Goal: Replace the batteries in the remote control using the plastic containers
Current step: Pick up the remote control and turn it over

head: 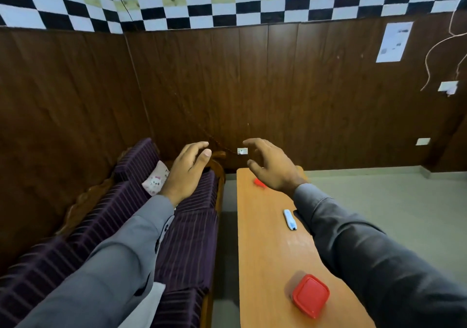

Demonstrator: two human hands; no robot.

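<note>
A white remote control (290, 219) lies on the long wooden table (265, 252), near its right edge. A plastic container with a red lid (310, 295) stands on the near end of the table. A second red-lidded container (259, 182) sits at the far end, mostly hidden behind my right hand (271, 166). That hand hovers above the far end with fingers spread and loosely curved, holding nothing. My left hand (185, 171) is raised over the sofa, fingers relaxed and empty. Both hands are far beyond the remote.
A purple striped sofa (177, 239) with a small pink cushion (156, 181) runs along the table's left side, with a narrow gap of floor between. Dark wood wall panels stand behind. Open tiled floor (391, 214) lies to the right of the table.
</note>
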